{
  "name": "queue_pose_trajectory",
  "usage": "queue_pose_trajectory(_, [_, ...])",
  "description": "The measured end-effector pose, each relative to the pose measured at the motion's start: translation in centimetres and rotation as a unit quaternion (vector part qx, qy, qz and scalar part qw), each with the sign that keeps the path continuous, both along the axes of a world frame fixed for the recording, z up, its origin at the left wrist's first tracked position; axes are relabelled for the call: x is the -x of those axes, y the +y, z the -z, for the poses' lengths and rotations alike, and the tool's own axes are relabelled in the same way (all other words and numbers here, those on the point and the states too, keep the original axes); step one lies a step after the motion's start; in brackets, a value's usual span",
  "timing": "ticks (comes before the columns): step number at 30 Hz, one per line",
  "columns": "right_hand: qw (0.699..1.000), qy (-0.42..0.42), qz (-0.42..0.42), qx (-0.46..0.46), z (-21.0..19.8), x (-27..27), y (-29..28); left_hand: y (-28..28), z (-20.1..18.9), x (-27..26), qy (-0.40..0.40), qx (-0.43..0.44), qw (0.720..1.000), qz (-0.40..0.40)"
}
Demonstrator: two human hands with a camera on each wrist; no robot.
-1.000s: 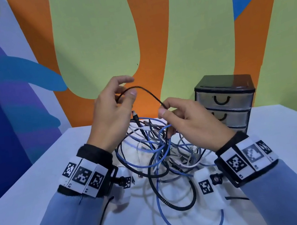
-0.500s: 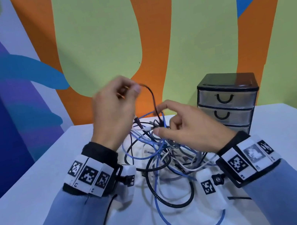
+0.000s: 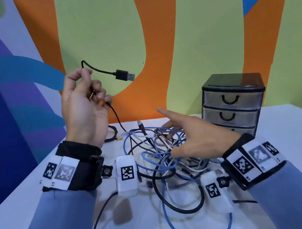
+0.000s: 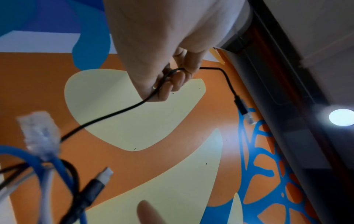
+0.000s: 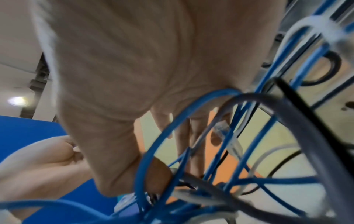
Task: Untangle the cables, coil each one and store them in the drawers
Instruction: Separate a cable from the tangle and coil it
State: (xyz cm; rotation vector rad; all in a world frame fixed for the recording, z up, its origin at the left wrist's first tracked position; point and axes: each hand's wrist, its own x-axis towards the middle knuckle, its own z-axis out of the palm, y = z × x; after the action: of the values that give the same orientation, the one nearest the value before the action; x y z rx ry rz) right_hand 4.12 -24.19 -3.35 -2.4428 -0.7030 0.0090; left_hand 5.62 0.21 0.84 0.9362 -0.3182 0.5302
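change: 1 s ago both hands pinched the black cable [image 3: 116, 118] low over the pile [image 3: 164, 152] – now the left hand [image 3: 83, 107] is lifted to 10 o'clock and the USB plug [image 3: 125, 75] swings free in the air
meaning: one end looks pulled clear of the tangle, so untangling of this cable is partway done – coiling not started, nothing stored
left hand: fingers curled, thumb and forefinger pinching the black cable just behind the plug; cable runs down from the hand to the table [image 3: 31, 202] at 12 o'clock of the pile
right hand: [image 3: 193, 137] has let go, fingers spread and straight, resting over the pile at 3 o'clock, forefinger pointing up-left; holds nothing that I can tell
pile: blue, white, grey, black cables knotted at table centre, between the wrists
drawers: [image 3: 233, 101] 1 o'clock of the pile, three drawers, all closed
next (guess): right hand pins the pile while left draws the rest out; snag on the blue loops likely
writing: no brand or text readable; only square code markers on the wrist bands and camera units
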Motion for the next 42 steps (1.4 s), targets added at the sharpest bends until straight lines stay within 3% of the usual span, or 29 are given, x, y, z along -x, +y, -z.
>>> queue_pose_trajectory(7, [0.996,-0.047,0.067,-0.030,0.9,-0.8,0.3,0.4,-0.1,-0.2,0.021,0.034,0.999,0.017])
queue_pose_trajectory(10, [0.984,-0.091,0.087,-0.125,0.7,-1.2,-0.1,1.3,0.0,-0.4,0.057,0.028,0.998,0.001])
queue_pose_trajectory(12, [0.969,-0.115,0.109,-0.188,0.3,-1.5,-0.6,1.8,0.0,-0.5,0.104,-0.032,0.992,-0.058])
queue_pose_trajectory(15, [0.950,-0.098,0.122,-0.269,-0.3,-1.8,-1.6,1.7,0.3,-0.5,0.166,-0.191,0.955,-0.157])
queue_pose_trajectory(19, [0.940,-0.076,0.122,-0.309,-0.1,-2.4,-2.1,1.6,0.6,-0.7,0.180,-0.226,0.945,-0.151])
queue_pose_trajectory(21, [0.937,-0.078,0.127,-0.318,0.0,-2.6,-2.0,1.9,0.7,-0.9,0.185,-0.274,0.928,-0.173])
queue_pose_trajectory(24, [0.933,-0.078,0.126,-0.328,-0.1,-2.5,-2.0,1.9,1.4,-1.2,0.208,-0.418,0.868,-0.167])
queue_pose_trajectory(30, [0.924,-0.070,0.113,-0.358,-0.3,-2.2,-1.9,0.7,3.1,-1.7,0.232,-0.697,0.675,-0.064])
queue_pose_trajectory(32, [0.923,-0.066,0.105,-0.365,-0.4,-2.1,-1.8,0.2,3.7,-1.9,0.220,-0.730,0.646,-0.031])
queue_pose_trajectory(34, [0.922,-0.065,0.100,-0.369,-0.5,-2.0,-1.7,-0.3,4.1,-2.4,0.205,-0.727,0.655,-0.017])
queue_pose_trajectory(37, [0.919,-0.067,0.095,-0.377,-0.6,-1.8,-1.6,-1.1,4.2,-2.6,0.178,-0.693,0.699,0.009])
queue_pose_trajectory(40, [0.917,-0.070,0.094,-0.382,-0.7,-1.7,-1.6,-1.3,4.1,-2.5,0.151,-0.672,0.725,-0.008])
queue_pose_trajectory(42, [0.916,-0.074,0.098,-0.381,-0.8,-1.6,-1.8,-1.1,4.1,-2.7,0.139,-0.622,0.769,-0.050])
